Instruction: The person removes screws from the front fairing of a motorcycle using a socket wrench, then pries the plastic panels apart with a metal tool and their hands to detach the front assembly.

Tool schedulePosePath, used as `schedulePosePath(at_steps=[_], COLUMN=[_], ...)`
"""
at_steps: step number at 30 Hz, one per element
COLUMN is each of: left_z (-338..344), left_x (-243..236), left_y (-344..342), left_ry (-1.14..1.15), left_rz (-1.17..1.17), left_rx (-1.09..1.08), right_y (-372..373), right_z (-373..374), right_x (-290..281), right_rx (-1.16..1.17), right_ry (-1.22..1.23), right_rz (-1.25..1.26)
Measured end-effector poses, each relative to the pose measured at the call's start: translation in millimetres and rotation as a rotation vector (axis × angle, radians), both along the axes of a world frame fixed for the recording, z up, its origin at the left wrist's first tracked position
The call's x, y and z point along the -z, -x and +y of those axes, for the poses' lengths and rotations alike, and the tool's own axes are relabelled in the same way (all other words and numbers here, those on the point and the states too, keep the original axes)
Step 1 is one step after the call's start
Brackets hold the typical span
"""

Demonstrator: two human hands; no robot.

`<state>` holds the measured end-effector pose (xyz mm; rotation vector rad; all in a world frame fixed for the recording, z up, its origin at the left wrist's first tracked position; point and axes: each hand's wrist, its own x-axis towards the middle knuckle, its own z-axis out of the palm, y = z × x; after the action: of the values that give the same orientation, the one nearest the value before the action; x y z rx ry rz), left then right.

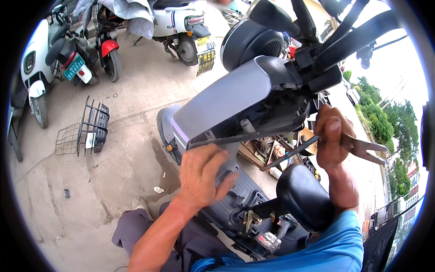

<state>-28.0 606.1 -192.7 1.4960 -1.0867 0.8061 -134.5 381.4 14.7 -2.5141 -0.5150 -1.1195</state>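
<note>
A scooter's grey front panel point(222, 99) stands before me with its dark inner side point(272, 113) exposed. My left hand point(201, 174) is at the panel's lower edge, palm down. Its thumb stands apart from slightly bent fingers, and nothing shows in its grasp. Beside the steering column, my right hand point(333, 136) is closed around a worn metal tool, apparently pliers point(364, 149), whose two spread prongs point right. The fingers hide its middle. Under my hands lie the ribbed footboard point(238, 190) and a black padded seat point(303, 192).
A box of tools and parts point(258, 152) stands beyond the scooter. A power tool with a clear-cased battery point(269, 240) lies on the footboard. A black wire basket point(93, 127) lies on the concrete at left. Parked scooters point(84, 59) line the back; handlebars point(358, 43) rise at upper right.
</note>
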Motion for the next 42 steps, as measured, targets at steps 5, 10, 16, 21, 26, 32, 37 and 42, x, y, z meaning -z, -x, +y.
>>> schedulePosePath(at_steps=[5,10,16,21,26,32,37,42], left_z=[-0.5,-23.5,-41.5,-25.8,-22.6,-39.0,-60.8,-65.3], left_x=[-15.9,-32.8,-55.2,-104.2,-95.7,-112.0,-122.8,-113.6], left_y=[29.1,71.1,92.6,103.4,61.7,54.0,34.0,27.5], left_ry=[0.026,0.13,0.242,0.503,0.258,-0.013,-0.06,-0.008], left_rz=[-0.029,0.081,0.119,0.484,0.272,0.239,0.152,0.074], left_rx=[0.144,0.276,0.264,0.474,0.042,-0.255,-0.334,-0.318], right_y=[10.6,45.7,48.2,48.2,11.7,-10.1,-15.9,-20.1], right_z=[32.5,31.4,21.3,-39.2,-120.4,-120.8,-114.5,-119.1], right_x=[7.6,54.1,43.3,-54.5,-38.0,-2.6,23.1,25.6], right_rx=[-0.209,-0.113,-0.238,-0.056,0.385,0.28,0.358,0.413], right_ry=[0.27,0.284,0.339,0.22,0.095,0.031,0.315,0.558], right_rz=[0.211,0.547,0.439,0.818,0.753,0.785,0.458,0.375])
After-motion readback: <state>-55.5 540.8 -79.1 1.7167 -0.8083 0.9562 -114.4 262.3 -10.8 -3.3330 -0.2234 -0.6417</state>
